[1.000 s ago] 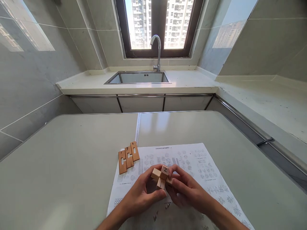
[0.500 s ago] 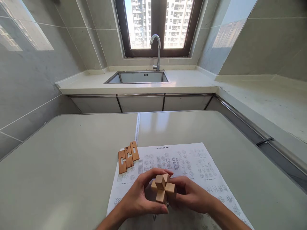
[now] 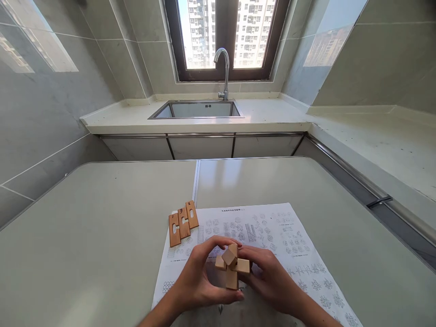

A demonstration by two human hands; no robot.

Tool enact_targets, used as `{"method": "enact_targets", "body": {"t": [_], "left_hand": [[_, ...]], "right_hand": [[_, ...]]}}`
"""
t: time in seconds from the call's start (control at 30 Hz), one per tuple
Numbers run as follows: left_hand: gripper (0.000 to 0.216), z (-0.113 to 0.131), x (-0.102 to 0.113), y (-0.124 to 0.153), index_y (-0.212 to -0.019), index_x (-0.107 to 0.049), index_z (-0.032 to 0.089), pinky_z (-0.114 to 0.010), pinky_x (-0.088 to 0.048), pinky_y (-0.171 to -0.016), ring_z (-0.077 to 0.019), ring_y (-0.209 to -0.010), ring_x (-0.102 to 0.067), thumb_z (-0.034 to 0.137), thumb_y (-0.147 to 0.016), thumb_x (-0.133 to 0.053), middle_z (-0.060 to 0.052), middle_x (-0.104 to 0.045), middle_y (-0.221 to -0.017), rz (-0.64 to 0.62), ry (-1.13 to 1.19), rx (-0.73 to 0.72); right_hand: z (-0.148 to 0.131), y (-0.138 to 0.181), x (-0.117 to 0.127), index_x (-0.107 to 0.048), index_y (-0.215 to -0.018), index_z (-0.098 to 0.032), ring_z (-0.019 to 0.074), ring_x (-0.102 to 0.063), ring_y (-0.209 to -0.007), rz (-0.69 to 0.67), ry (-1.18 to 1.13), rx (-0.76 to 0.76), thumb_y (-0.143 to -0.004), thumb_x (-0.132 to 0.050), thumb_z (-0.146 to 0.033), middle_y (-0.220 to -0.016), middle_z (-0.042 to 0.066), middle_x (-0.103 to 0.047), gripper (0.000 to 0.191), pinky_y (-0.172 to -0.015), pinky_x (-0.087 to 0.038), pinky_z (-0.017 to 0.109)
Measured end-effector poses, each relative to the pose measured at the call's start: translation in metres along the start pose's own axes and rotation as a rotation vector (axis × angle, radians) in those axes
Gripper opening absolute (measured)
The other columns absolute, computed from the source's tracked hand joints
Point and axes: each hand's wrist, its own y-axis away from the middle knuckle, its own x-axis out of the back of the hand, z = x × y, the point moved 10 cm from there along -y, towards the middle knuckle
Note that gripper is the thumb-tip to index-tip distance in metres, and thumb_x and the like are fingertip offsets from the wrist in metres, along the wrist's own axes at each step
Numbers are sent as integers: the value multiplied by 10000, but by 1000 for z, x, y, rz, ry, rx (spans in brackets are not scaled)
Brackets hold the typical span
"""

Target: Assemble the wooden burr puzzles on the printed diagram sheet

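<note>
A pale wooden burr puzzle [image 3: 232, 278], made of crossed square bars, is held low over the table between both hands. My left hand [image 3: 195, 277] curves around its left side, fingers at the far edge and thumb at the near end. On the right, my right hand [image 3: 272, 277] grips the puzzle with bent fingers, partly hidden behind it. One bar end on top sits turned at an angle to the others. Beneath the hands lies a white printed sheet [image 3: 235, 218] with many small line drawings of puzzles.
Three flat slotted wooden pieces [image 3: 184, 223] with handwritten numbers overlap the sheet's upper left corner. The pale table [image 3: 85, 218] has a seam running away from me. Beyond stand a counter with a metal sink [image 3: 204, 117], a tap [image 3: 226, 75] and a window.
The puzzle has turned slightly in the hands, and its top bar end now sits more askew. My right hand has shifted a little, its fingers closer around the puzzle's far right side.
</note>
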Motion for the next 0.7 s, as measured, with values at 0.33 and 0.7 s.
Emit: {"method": "enact_targets", "body": {"t": [0.33,0.7], "left_hand": [[586,1,-1,0,-1154,-568,266,-379,-524,-995,-274,-1147,-661,252,-706,-946,-59,-654,-1236,63,-36,-47],[560,0,9,0,-1243,-584,259,-420,-497,-1072,-303,-1223,-642,344,-789,-901,-98,-654,-1316,118,-100,-36]], "right_hand": [[16,3,11,-688,-1025,-244,184,-598,-673,161,36,-35,-930,-673,-216,-846,32,-726,100,-622,-489,296],[21,1,0,-608,-1279,-264,196,-640,-793,35,-63,-88,-877,-749,-256,-1058,64,-721,426,-680,-520,306]]}}
